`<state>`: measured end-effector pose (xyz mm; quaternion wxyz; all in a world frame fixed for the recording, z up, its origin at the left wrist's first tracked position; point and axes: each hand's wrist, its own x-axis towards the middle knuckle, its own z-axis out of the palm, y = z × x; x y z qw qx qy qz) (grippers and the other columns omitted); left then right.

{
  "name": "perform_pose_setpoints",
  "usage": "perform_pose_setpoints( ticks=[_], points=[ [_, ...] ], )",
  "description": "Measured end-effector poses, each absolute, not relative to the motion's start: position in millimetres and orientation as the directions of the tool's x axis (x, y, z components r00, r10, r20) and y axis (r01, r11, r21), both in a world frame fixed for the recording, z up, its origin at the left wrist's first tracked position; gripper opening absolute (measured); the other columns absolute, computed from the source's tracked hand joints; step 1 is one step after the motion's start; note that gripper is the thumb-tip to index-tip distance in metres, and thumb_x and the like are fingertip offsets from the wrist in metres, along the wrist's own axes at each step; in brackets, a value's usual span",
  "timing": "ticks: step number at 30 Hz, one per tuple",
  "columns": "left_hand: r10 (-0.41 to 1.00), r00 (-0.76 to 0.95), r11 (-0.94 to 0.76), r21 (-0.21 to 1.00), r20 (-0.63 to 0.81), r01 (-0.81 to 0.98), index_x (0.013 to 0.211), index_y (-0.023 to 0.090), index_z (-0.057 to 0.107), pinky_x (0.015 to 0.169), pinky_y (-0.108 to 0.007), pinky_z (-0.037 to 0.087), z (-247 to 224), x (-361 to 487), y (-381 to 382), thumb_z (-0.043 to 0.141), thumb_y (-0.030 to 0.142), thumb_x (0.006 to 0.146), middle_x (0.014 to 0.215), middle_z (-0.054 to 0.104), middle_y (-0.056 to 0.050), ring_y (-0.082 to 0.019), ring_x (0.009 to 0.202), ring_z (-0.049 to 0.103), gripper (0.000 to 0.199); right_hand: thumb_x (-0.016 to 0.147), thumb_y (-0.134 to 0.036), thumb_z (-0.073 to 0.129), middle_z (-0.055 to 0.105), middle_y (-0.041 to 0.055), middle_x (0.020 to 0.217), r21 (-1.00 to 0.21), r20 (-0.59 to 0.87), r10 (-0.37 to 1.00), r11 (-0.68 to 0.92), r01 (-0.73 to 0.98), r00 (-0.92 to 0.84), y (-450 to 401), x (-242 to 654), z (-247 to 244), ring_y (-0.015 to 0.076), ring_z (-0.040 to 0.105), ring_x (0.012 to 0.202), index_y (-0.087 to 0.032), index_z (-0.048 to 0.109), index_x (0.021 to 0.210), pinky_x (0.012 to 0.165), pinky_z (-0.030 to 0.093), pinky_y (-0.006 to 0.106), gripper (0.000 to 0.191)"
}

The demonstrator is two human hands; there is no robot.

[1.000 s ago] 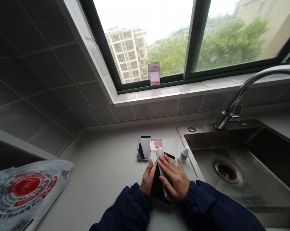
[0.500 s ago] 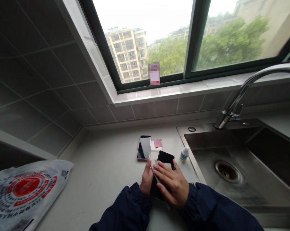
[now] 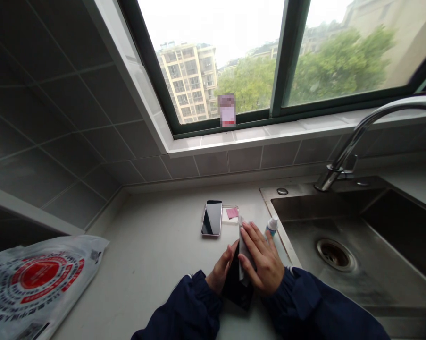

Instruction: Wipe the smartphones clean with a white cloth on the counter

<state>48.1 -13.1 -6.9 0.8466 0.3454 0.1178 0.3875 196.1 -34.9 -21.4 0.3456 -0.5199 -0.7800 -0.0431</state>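
A flat black phone [image 3: 236, 293] is held tilted low over the counter by my left hand [image 3: 220, 270], which grips its left edge. My right hand [image 3: 265, 264] lies over its upper part and presses a white tissue [image 3: 244, 271] against it; the palm hides much of the phone. Just beyond my hands, another phone [image 3: 212, 218] lies screen up on the counter. Next to it is a clear case [image 3: 229, 220] with a folded pink paper [image 3: 232, 213] in it. A small white-capped bottle [image 3: 272, 224] stands beside my right fingertips, partly covered by them.
A stainless steel sink [image 3: 347, 302] with a curved faucet [image 3: 354, 132] is on the right. On the left lies a white plastic bag [image 3: 43, 283] with red and black print. The pale counter [image 3: 152, 245] meets a tiled wall below a window.
My right hand and the tissue have moved slightly right across the phone. The phone has tilted and turned, and its top end no longer shows past my fingers.
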Motion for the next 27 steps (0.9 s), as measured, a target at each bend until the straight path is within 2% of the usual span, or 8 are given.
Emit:
perform_pose_setpoints(
  ticks=[5,11,18,27],
  points=[
    [0.731,0.679,0.467,0.682,0.061,-0.564,0.141,0.02,0.048,0.121,-0.038,0.004,-11,47,-15,0.046,0.052,0.092,0.149,0.043,-0.007,-0.027,0.147,0.018,0.058,0.093,-0.026,0.046,0.041,0.0118,0.149,-0.318,0.628,0.755,0.47,0.824,-0.189,-34,198,-20,0.0336,0.038,0.137,-0.018,0.029,0.151,0.111,0.027,0.059,0.061],
    [0.721,0.69,0.449,0.712,0.067,-0.539,0.143,0.019,0.043,0.121,-0.039,0.004,-12,46,-15,0.043,0.051,0.093,0.149,0.043,-0.008,-0.027,0.146,0.02,0.06,0.093,-0.023,0.046,0.048,0.0115,0.144,-0.343,0.656,0.739,0.474,0.811,-0.155,-33,198,-19,0.0318,0.045,0.132,-0.019,0.035,0.148,0.109,0.036,0.055,0.056],
    [0.731,0.678,0.448,0.698,0.074,-0.559,0.138,0.021,0.052,0.12,-0.037,0.01,-8,48,-14,0.041,0.05,0.093,0.143,0.05,-0.007,-0.027,0.144,0.026,0.054,0.093,-0.021,0.046,0.046,0.0115,0.145,-0.332,0.655,0.739,0.47,0.818,-0.158,-33,197,-17,0.033,0.043,0.134,-0.02,0.032,0.15,0.107,0.038,0.056,0.058],
    [0.763,0.643,0.464,0.638,0.065,-0.615,0.134,0.02,0.056,0.121,-0.037,0.006,-3,47,-11,0.042,0.043,0.094,0.143,0.051,-0.005,-0.025,0.146,0.019,0.048,0.095,-0.022,0.044,0.044,0.0092,0.147,-0.341,0.64,0.757,0.437,0.832,-0.135,-30,199,-25,0.0317,0.041,0.136,-0.022,0.024,0.153,0.106,0.04,0.053,0.061]
  ],
)
